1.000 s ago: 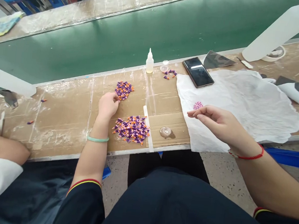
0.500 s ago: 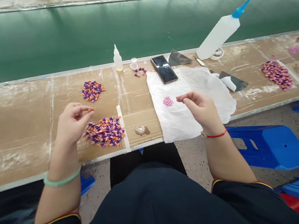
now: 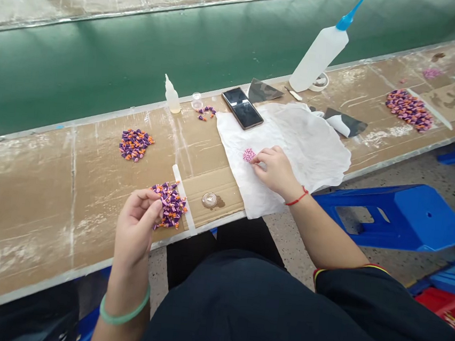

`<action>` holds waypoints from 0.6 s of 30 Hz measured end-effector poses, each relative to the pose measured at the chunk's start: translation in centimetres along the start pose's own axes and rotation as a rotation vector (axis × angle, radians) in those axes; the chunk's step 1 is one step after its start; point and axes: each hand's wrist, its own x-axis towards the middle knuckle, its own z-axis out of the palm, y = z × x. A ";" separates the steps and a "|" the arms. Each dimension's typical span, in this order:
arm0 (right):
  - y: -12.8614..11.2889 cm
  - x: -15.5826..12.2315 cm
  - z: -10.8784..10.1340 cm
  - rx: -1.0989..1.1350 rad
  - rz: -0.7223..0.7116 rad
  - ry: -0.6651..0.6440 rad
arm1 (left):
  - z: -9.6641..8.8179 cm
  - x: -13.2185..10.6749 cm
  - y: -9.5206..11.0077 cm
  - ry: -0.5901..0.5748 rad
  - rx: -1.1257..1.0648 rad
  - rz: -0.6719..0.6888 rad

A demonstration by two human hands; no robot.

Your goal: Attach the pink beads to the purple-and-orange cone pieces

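My left hand (image 3: 137, 220), a green bangle on its wrist, is at the left edge of a pile of small purple, pink and orange pieces (image 3: 172, 205). Its thumb and forefinger are pinched together; whatever is between them I cannot make out. On the white cloth (image 3: 307, 135), the fingertips of my right hand (image 3: 275, 169) are closed together at the edge of a little heap of tiny pink bits (image 3: 249, 155). Anything in that pinch is too small to tell. A second pile of purple and orange pieces (image 3: 135, 144) lies farther back on the left.
A small clear dish (image 3: 209, 200) sits on cardboard between my hands. Behind stand a small dropper bottle (image 3: 172, 95) and a large tilted white bottle (image 3: 318, 58), with a phone (image 3: 242, 108) between. Blue stools (image 3: 408, 214) are at the right.
My left hand has come right and nearer, from beside the farther pile, where it pinched a small orange piece, to the nearer pile. My right hand has moved left and down to the pink bits.
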 end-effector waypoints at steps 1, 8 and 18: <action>0.0 0.0 0.1 -0.004 -0.003 -0.002 | 0.1 -0.2 -0.2 -0.010 0.005 -0.020; 0.0 -0.1 0.1 -0.016 -0.018 -0.019 | 0.2 -0.9 -0.9 -0.044 0.032 -0.095; 0.1 0.3 0.3 -0.081 0.004 -0.052 | 0.2 -1.1 -1.6 -0.057 0.026 -0.094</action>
